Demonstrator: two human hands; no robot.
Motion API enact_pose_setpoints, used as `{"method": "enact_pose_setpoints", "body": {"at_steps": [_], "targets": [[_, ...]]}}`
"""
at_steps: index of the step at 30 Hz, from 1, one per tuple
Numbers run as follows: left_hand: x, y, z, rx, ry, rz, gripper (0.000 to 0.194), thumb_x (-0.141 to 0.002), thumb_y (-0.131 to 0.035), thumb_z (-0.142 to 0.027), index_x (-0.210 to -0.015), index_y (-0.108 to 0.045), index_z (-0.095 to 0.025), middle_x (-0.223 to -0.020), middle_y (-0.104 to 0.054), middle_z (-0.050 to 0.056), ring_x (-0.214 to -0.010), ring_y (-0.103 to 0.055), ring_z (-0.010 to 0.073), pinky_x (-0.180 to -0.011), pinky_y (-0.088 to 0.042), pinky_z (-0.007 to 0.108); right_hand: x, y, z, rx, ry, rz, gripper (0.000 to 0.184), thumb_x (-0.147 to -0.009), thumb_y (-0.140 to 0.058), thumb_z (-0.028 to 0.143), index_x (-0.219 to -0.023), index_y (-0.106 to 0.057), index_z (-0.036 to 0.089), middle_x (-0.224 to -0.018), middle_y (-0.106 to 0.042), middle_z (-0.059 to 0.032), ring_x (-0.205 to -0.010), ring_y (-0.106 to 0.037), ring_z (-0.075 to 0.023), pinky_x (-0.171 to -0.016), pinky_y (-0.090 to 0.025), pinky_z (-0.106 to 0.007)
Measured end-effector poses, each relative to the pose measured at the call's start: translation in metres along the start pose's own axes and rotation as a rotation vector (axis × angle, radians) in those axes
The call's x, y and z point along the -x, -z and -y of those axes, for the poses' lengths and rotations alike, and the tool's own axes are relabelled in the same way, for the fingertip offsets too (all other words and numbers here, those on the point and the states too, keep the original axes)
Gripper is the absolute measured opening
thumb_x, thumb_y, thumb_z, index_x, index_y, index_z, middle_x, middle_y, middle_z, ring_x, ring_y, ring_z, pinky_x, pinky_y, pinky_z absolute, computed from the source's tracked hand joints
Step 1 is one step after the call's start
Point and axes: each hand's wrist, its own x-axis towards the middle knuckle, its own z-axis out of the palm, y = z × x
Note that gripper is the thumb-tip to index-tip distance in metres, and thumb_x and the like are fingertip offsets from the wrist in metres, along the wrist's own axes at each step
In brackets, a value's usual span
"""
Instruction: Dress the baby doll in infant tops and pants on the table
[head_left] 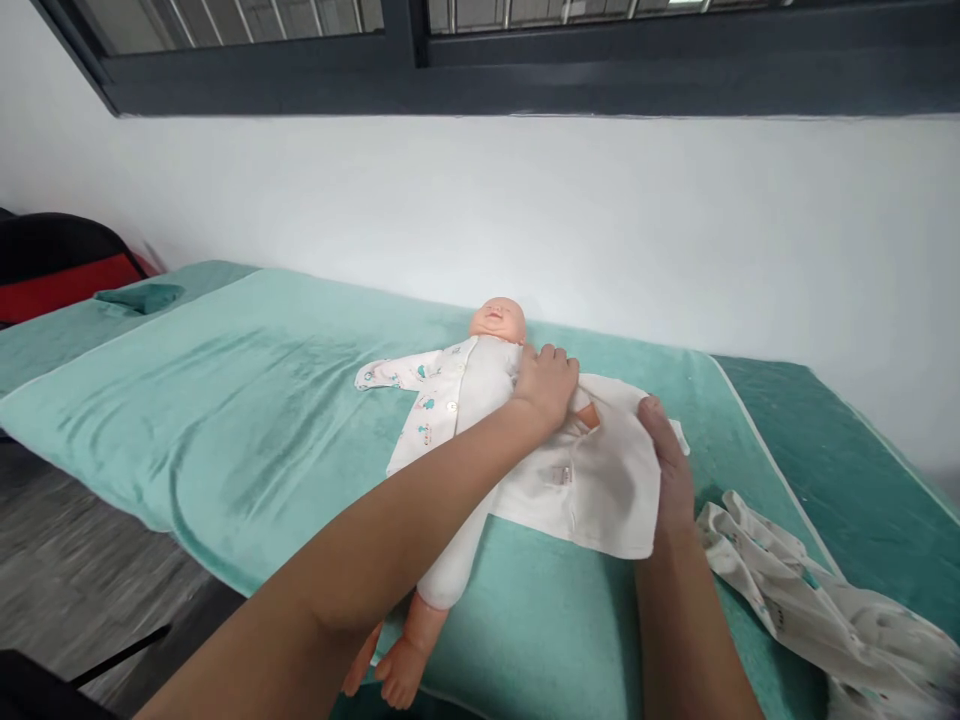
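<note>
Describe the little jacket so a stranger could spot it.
By the white wall, a bald doll lies on a green cover. The jacket covers one arm, its other half opened out, held by the right hand. Unlike the crumpled cloth at lower right, it's worn.

There are two hands [551, 382] [670, 460], one doll [498, 320], one jacket [619, 480] and one crumpled cloth [799, 595]

No words can be read; a small label [562, 475] inside the open white baby jacket [604, 490] bears marks too tiny to make out.
</note>
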Motion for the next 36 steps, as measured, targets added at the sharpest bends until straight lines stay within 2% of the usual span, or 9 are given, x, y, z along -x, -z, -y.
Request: {"method": "enact_pose_setpoints", "body": {"at_steps": [4,8,12,16,19,22,25,32,36], "targets": [[0.000,0.007,0.011,0.357,-0.149,0.069,0.028,-0.089,-0.060,-0.029,-0.115,-0.066,-0.024,-0.126,-0.063,0.009,-0.122,-0.053,0.0281,-0.099,-0.043,0.042,0.006,-0.015,-0.003,-0.119,-0.059,0.183,0.041,-0.078,-0.075,0.050,-0.110,-0.060,0.030,-0.100,-0.070,-0.0021,-0.085,-0.066,-0.0229,-0.071,-0.053,-0.034],[-0.001,0.019,0.047,0.632,-0.249,-0.020,0.014,-0.080,-0.055,-0.015,-0.087,-0.066,-0.020,-0.095,-0.069,0.006,-0.106,-0.058,0.0254,-0.082,-0.047,0.034,0.012,-0.023,-0.007,-0.142,0.002,0.350,0.047,-0.074,-0.083,0.040,-0.114,-0.061,0.031,-0.103,-0.068,-0.0015,-0.084,-0.063,-0.0194,-0.069,-0.052,-0.031],[0.005,0.022,0.091,0.652,-0.080,-0.235,0.021,-0.071,-0.050,-0.002,-0.074,-0.060,-0.020,-0.089,-0.067,0.006,-0.095,-0.059,0.0235,-0.082,-0.046,0.035,0.022,-0.033,-0.010,0.073,0.166,0.512,0.037,-0.087,-0.074,0.034,-0.121,-0.060,0.030,-0.104,-0.062,-0.0028,-0.088,-0.060,-0.0172,-0.078,-0.052,-0.032],[0.022,0.010,0.112,0.598,0.215,-0.346,0.012,-0.079,-0.055,-0.011,-0.079,-0.059,-0.022,-0.097,-0.066,0.008,-0.106,-0.057,0.0276,-0.089,-0.046,0.039,0.032,-0.046,-0.018,0.513,0.384,0.565,0.038,-0.085,-0.076,0.027,-0.119,-0.056,0.028,-0.115,-0.060,-0.0055,-0.104,-0.058,-0.0222,-0.094,-0.050,-0.041],[0.038,0.000,0.111,0.666,0.301,-0.384,0.001,-0.087,-0.057,-0.023,-0.087,-0.058,-0.022,-0.106,-0.066,0.008,-0.109,-0.057,0.0263,-0.095,-0.045,0.039,0.038,-0.053,-0.026,0.730,0.550,0.551,0.042,-0.084,-0.079,0.026,-0.119,-0.055,0.025,-0.118,-0.059,-0.0083,-0.111,-0.056,-0.0264,-0.095,-0.050,-0.045],[0.049,-0.001,0.103,0.766,0.300,-0.374,0.018,-0.095,-0.050,-0.037,-0.087,-0.056,-0.021,-0.108,-0.066,0.008,-0.106,-0.058,0.0240,-0.095,-0.045,0.038,0.042,-0.059,-0.033,0.808,0.674,0.478,0.017,-0.094,-0.062,0.017,-0.110,-0.056,0.022,-0.104,-0.060,-0.0078,-0.099,-0.058,-0.0238,-0.086,-0.051,-0.042],[0.056,0.005,0.095,0.795,0.257,-0.263,0.037,-0.093,-0.052,-0.056,-0.079,-0.055,-0.022,-0.108,-0.068,0.007,-0.112,-0.057,0.0268,-0.098,-0.043,0.040,0.045,-0.067,-0.036,0.791,0.778,0.440,0.019,-0.096,-0.049,0.007,-0.105,-0.057,0.022,-0.097,-0.061,-0.0064,-0.091,-0.059,-0.0212,-0.081,-0.051,-0.038],[0.057,0.011,0.087,0.770,0.291,-0.237,0.014,-0.081,-0.059,-0.022,-0.069,-0.051,-0.022,-0.110,-0.071,0.004,-0.108,-0.062,0.0248,-0.092,-0.044,0.038,0.055,-0.076,-0.035,0.771,0.926,0.560,0.029,-0.097,-0.051,0.006,-0.118,-0.061,0.023,-0.107,-0.070,-0.0056,-0.097,-0.062,-0.0214,-0.087,-0.050,-0.040],[0.060,0.013,0.085,0.771,0.254,-0.241,0.023,-0.088,-0.059,-0.042,-0.079,-0.052,-0.023,-0.103,-0.071,0.003,-0.101,-0.064,0.0237,-0.092,-0.045,0.040,0.060,-0.072,-0.038,0.807,0.877,0.519,0.036,-0.096,-0.055,0.009,-0.129,-0.057,0.024,-0.131,-0.068,-0.0068,-0.120,-0.059,-0.0235,-0.101,-0.046,-0.045]]}}
